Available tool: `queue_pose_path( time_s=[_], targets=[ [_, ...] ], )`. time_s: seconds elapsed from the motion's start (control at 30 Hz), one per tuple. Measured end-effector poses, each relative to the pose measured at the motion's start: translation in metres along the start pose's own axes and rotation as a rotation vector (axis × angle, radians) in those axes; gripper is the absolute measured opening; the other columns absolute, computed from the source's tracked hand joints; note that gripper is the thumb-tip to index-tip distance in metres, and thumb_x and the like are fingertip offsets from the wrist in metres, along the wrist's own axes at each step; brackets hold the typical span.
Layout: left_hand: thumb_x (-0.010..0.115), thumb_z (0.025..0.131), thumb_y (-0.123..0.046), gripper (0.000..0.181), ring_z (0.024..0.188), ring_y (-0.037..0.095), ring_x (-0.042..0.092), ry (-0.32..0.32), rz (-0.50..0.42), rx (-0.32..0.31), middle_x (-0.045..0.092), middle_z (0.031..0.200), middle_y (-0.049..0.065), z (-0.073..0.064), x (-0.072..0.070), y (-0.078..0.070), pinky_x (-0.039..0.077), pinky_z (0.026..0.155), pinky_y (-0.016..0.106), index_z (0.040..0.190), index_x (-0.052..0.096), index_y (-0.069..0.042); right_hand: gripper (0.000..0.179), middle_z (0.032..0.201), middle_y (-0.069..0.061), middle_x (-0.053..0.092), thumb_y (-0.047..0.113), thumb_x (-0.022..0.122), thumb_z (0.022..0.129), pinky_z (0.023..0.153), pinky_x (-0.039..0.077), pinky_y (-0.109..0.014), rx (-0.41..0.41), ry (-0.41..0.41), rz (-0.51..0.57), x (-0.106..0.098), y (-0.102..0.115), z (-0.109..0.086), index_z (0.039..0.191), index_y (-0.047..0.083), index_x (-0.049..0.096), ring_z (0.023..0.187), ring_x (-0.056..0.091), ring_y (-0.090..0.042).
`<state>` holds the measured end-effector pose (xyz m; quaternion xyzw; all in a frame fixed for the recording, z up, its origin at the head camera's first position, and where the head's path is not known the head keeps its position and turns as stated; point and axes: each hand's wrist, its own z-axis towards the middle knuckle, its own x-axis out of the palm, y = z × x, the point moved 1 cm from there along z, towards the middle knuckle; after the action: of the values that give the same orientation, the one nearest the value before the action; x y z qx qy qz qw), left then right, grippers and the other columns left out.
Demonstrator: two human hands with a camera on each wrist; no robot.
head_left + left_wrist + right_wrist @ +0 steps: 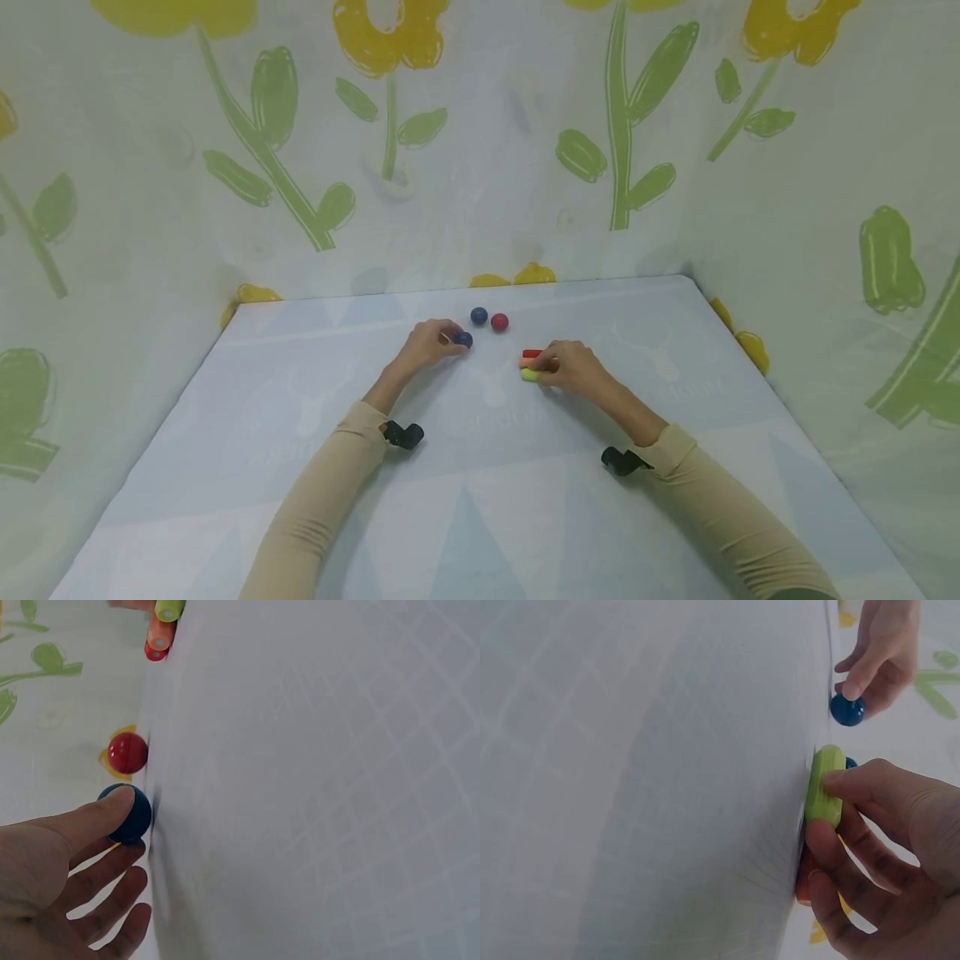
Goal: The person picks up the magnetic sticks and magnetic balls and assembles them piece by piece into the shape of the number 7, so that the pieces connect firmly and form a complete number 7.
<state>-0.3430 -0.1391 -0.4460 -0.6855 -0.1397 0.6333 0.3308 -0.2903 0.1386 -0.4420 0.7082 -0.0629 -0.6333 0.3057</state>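
Observation:
My left hand (426, 345) pinches a dark blue ball (465, 340) between thumb and fingers at the table surface; in the left wrist view the thumb lies on the ball (139, 817) and the other fingers spread below it. Just beyond are a second blue ball (479, 316) and a red ball (500, 322), side by side. To the right, my right hand (577, 370) grips a short, thick yellow-green stick (826, 769), thumb on one side and fingers on the other. An orange stick (524, 363) and a red stick (532, 353) lie beside it, partly hidden by the fingers.
The pale table (495, 467) is covered with a patterned cloth. Behind it and at both sides hang light curtains (480, 208) with yellow flowers and green leaves. Each wrist wears a small black camera (405, 435).

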Motion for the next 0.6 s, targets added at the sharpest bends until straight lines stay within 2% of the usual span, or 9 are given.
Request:
queue_pose_path(
  time_s=[0.37,0.6],
  targets=[
    [0.077,0.085,-0.019,0.039,0.097,0.025,0.066,-0.005,-0.013,0.053,0.072,0.108,0.012,-0.0065,0.0015,0.0035,0.053,0.088,0.038,0.12,0.067,-0.006,0.021,0.097,-0.007,0.071,0.012,0.076,0.083,0.076,0.052,-0.031,-0.057,-0.027,0.025,0.0011,-0.0025,0.0001,0.104,0.01,0.078,0.087,0.057,-0.021],
    [0.076,0.086,-0.02,0.038,0.097,0.024,0.066,-0.014,-0.013,0.058,0.072,0.109,0.011,-0.0092,0.0022,0.003,0.053,0.088,0.038,0.121,0.068,-0.01,0.02,0.099,-0.007,0.07,0.013,0.076,0.083,0.079,0.055,-0.033,-0.043,-0.025,0.039,0.0017,-0.0028,-0.0002,0.103,0.01,0.078,0.09,0.059,-0.021]
  ],
)
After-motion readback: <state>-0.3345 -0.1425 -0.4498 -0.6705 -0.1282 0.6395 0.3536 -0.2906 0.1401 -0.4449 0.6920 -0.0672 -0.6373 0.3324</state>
